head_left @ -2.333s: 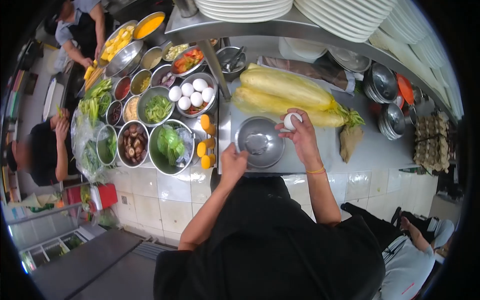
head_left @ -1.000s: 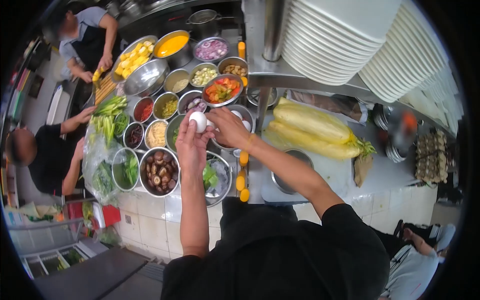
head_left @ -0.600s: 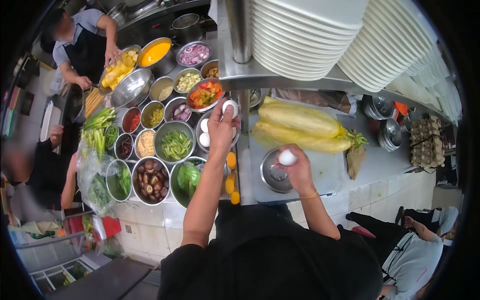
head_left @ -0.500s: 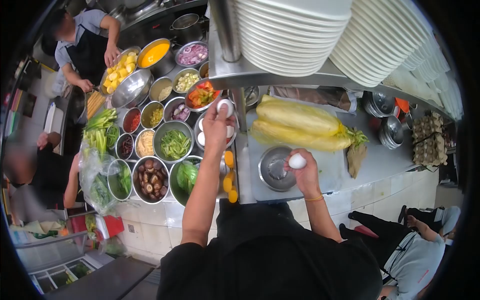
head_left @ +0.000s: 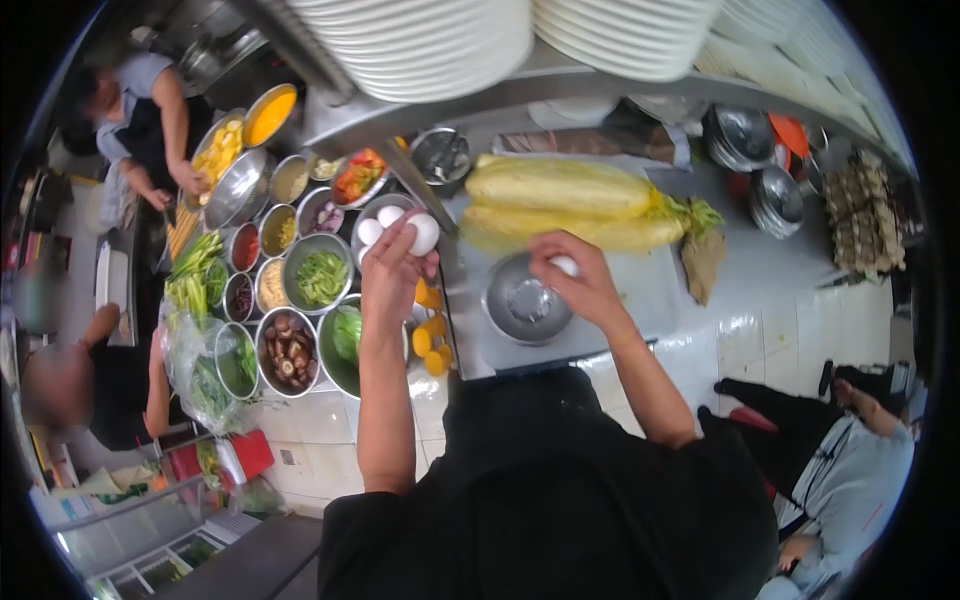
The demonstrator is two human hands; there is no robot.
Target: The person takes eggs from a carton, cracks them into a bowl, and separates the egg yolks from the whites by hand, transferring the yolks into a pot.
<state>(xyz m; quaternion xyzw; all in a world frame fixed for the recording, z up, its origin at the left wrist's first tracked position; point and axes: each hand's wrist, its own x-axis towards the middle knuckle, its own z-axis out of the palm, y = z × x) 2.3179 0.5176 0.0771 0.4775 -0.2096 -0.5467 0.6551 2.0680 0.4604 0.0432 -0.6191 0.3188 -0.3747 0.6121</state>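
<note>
My left hand [head_left: 398, 268] is closed on a white egg [head_left: 424, 233], held beside the metal bowl of eggs [head_left: 368, 212]. More white eggs [head_left: 370, 231] show behind my fingers. A second egg [head_left: 565, 266] sits in the grip of my right hand [head_left: 575, 275], over the right rim of a round metal bowl [head_left: 527, 299]. That bowl rests on a pale cutting board [head_left: 640, 300]; its inside looks wet and shiny. Large pale-yellow cabbages in wrap [head_left: 570, 200] lie just beyond it.
Bowls of mushrooms [head_left: 288, 350], cut greens [head_left: 320, 275] and red peppers [head_left: 360, 178] stand to the left, near orange-capped bottles [head_left: 430, 330]. Plate stacks [head_left: 420, 50] are on the shelf above. Stacked egg trays [head_left: 865, 220] stand at right. Other people work at left; another person is at lower right.
My left hand has lifted its egg slightly away from the egg bowl. My right hand has moved up and left with its egg, over the metal bowl's rim. The view has shifted.
</note>
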